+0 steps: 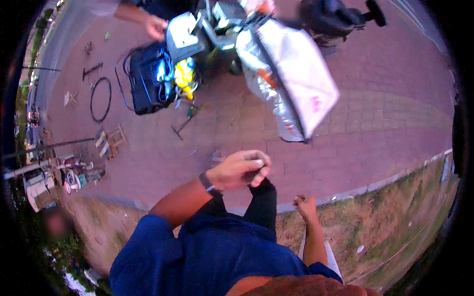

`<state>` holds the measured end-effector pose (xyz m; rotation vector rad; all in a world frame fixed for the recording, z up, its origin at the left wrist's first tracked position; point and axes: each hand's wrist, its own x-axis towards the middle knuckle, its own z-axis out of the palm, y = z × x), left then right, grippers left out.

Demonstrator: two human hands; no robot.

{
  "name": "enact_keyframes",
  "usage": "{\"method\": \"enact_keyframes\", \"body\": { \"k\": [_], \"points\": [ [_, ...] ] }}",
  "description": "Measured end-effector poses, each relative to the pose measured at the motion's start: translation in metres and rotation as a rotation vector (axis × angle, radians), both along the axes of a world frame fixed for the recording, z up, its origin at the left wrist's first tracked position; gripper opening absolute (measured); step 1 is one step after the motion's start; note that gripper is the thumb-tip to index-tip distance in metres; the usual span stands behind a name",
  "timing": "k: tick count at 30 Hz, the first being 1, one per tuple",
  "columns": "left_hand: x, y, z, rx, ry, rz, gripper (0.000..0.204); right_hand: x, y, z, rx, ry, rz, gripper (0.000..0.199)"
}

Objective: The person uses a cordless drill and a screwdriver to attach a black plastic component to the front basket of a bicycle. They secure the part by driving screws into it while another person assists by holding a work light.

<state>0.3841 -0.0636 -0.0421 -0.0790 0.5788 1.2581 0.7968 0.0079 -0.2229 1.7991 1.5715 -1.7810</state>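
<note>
My left hand (242, 169), with a dark band on its wrist, hovers in front of my body over the brick paving. Its fingers are curled in toward the thumb, and whatever lies inside them is hidden. Lower and to the right, my right hand (306, 207) hangs closed by my side above the curb. Neither hand touches anything else that I can see. Ahead of them is a large silver and pale pink bag (301, 74) with dark edging, beside a grey and white two-wheeler (186, 37).
Another person's hand (156, 27) reaches beside the two-wheeler. An open dark bag (143, 81), a yellow bundle (185, 78), a T-shaped tool (185, 124), a black ring like a tyre (100, 99) and a wooden stool (116, 140) lie on the paving. Dry grass (380, 224) borders the curb.
</note>
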Motion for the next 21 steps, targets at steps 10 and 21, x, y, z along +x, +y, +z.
{"method": "enact_keyframes", "body": {
  "k": [10,21],
  "points": [
    [0.027,0.049,0.157,0.218,-0.023,0.28,0.016,0.019,0.169,0.127,0.379,-0.034,0.16,0.032],
    [0.049,0.21,0.173,0.252,-0.135,0.474,0.02,-0.165,0.446,0.2,0.835,-0.052,0.595,0.041]
  ]
}}
